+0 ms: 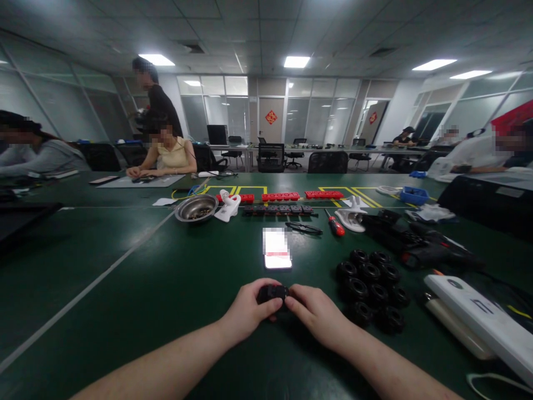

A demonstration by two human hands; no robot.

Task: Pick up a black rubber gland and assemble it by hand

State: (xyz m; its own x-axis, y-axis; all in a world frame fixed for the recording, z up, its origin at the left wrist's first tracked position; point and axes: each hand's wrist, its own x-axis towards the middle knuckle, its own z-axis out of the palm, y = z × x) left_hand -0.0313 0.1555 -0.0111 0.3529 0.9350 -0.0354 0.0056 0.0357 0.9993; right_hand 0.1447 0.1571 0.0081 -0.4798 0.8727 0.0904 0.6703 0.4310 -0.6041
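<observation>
Both my hands meet over the green table [125,289] near its front edge. My left hand [249,311] and my right hand [317,312] are closed together on a small black wheel-like part [272,293] held between the fingertips. To the right of my right hand lies a cluster of several black rubber wheels [372,289]. A phone [276,249] with a lit screen lies flat just beyond my hands.
Farther back are a metal bowl [196,208], rows of red and black parts [281,196], pliers [303,228], a red-handled screwdriver [335,224], a black power drill [420,247] and a white box [483,322] at right. Other people sit around the tables.
</observation>
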